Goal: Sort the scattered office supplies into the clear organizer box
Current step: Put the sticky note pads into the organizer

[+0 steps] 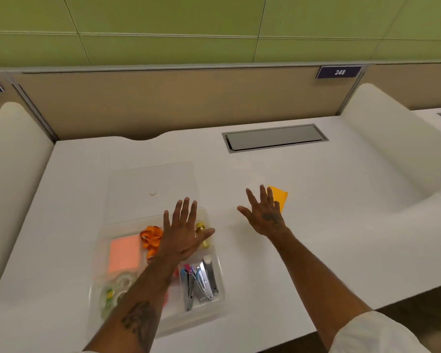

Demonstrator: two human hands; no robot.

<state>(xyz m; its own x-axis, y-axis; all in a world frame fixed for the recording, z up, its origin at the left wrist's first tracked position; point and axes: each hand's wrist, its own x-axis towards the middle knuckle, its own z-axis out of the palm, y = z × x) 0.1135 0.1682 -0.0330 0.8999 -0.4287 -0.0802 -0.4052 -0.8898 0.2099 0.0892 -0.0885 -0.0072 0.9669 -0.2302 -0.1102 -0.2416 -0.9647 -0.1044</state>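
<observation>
On the white desk point(316, 225), the clear organizer box point(127, 314) holds most supplies; left hand point(182, 235) hovers above it, right hand point(265, 215) nears a yellow sticky pad point(280, 196), both spread empty. Next: grasp that pad.

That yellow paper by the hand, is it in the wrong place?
Yes. The yellow sticky pad lies alone on the white desk, partly behind the right hand, outside the clear organizer box. The pink sticky pad already sits inside it.
</observation>
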